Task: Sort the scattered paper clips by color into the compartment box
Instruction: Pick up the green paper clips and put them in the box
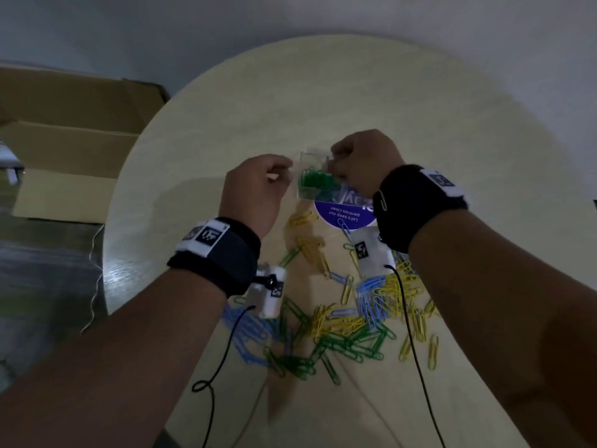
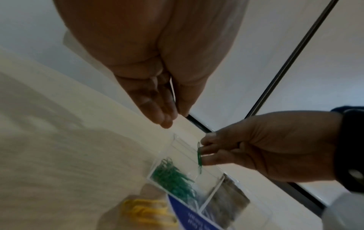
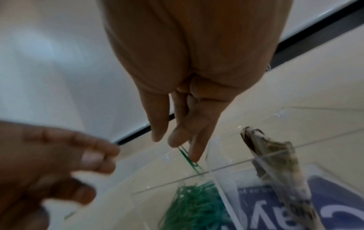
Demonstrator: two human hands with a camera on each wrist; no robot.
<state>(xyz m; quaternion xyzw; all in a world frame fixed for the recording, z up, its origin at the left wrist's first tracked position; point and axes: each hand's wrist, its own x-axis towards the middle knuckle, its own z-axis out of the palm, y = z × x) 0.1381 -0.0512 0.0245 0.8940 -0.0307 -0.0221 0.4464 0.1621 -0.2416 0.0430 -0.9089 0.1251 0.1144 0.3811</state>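
Clear hard-plastic compartment box point(image 1: 307, 189) sits mid-desk, thin transparent walls, square cells; one cell holds a tangled heap of green clips point(image 1: 315, 181), exact count unreadable. Neighbouring cell holds a crumpled grey-brown wad point(image 3: 275, 161), can't tell what it is. Right hand point(image 1: 361, 163) is over the box, fingers point(image 3: 194, 149) pressed together, pinching one green paper clip point(image 3: 190, 160) – thin bent wire, hanging tip-down just above the cell divider beside the green heap. Left hand point(image 1: 255, 189) is just left of the box, fingers point(image 2: 157, 109) loosely extended and close together, holding nothing visible. Box partly overlaps a round blue sticker point(image 1: 342, 211) with white print, flat on the desk. Loose clips near edge: yellow clips point(image 1: 339, 321), green ones point(image 1: 310, 357) and light-blue clips point(image 1: 245, 328), mixed and overlapping, several dozen, not countable. One plain metal clip point(image 1: 382, 200) is hooked on the right black wristband point(image 1: 416, 205). Two wristbands total, each with white tag blocks and a thin black cable. Desk point(image 1: 355, 92) is round, pale matte wood laminate. Brown corrugated cardboard box point(image 1: 64, 140), flaps open, on the floor to the left.
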